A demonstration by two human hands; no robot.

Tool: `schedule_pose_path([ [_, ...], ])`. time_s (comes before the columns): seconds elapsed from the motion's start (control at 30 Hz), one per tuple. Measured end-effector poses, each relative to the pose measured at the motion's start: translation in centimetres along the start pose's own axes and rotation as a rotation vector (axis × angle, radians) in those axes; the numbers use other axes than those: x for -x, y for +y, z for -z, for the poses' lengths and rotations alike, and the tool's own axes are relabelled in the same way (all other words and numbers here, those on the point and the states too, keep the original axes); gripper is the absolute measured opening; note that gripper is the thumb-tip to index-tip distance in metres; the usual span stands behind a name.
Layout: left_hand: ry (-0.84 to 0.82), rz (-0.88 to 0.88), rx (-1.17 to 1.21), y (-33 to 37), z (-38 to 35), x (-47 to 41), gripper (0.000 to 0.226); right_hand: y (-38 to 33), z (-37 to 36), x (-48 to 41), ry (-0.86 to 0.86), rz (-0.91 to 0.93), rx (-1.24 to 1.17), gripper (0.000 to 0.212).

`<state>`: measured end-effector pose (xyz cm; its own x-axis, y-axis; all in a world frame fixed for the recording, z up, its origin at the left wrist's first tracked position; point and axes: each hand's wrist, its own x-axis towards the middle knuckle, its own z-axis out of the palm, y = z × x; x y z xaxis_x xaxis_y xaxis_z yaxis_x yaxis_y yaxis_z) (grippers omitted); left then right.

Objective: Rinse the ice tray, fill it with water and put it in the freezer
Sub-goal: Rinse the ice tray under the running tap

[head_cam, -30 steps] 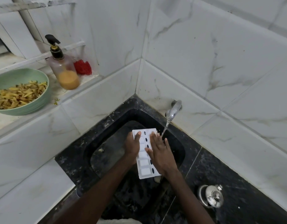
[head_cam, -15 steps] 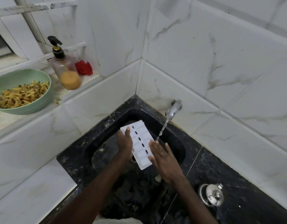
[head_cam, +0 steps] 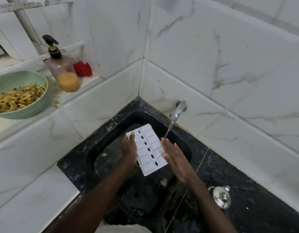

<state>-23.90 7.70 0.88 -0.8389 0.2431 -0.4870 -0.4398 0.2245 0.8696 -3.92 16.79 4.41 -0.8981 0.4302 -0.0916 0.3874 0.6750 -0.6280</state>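
Note:
The white ice tray (head_cam: pixel 149 145) is held tilted over the black sink (head_cam: pixel 101 137), its underside with a row of dark oval holes facing me. My left hand (head_cam: pixel 129 148) grips its left long edge, thumb on top. My right hand (head_cam: pixel 175 160) is flat and open, fingers together, touching the tray's right edge. Water runs from the chrome tap (head_cam: pixel 178 110) in a thin stream just past the tray's upper right corner, near my right fingertips.
A green bowl (head_cam: pixel 36 84) of yellow peelings, a pump soap bottle (head_cam: pixel 64 73) and a red scrubber (head_cam: pixel 82 69) sit on the tiled ledge at left. A steel lidded pot (head_cam: pixel 221 196) stands on the black counter at right. Marble-tiled walls close the corner.
The tray has swung left out from under the stream and tilted. My right hand came off its top face and now rests open along the right edge.

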Motion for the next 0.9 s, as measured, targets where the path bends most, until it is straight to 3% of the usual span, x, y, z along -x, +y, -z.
schedule_pose_path([
  [0.07, -0.053, 0.013, 0.035, -0.2, -0.6, 0.2, 0.023, 0.3, 1.1, -1.4, 0.043, -0.119, -0.267, 0.054],
  [0.13, -0.09, 0.034, 0.065, -0.3, -1.1, 0.7, 0.022, 0.4, 2.0, -3.1, 0.026, -0.16, -0.385, 0.054],
  [0.43, -0.09, 0.059, 0.085, -0.6, -1.1, 0.9, 0.021, 0.0, 2.7, -7.3, -0.073, -0.181, -0.246, 0.053],
  [0.57, -0.07, 0.06, 0.09, -0.8, -0.9, -0.2, 0.026, 0.8, 1.4, -5.4, -0.028, -0.139, -0.309, 0.051],
  [0.77, 0.096, 0.051, 0.04, 1.2, 0.7, -0.3, 0.034, 1.2, 0.7, 0.1, 0.024, -0.157, -0.414, 0.036],
  [0.9, 0.079, 0.043, 0.025, 0.9, 0.4, 0.6, 0.037, 1.6, -0.7, 1.5, 0.081, -0.239, -0.477, 0.032],
])
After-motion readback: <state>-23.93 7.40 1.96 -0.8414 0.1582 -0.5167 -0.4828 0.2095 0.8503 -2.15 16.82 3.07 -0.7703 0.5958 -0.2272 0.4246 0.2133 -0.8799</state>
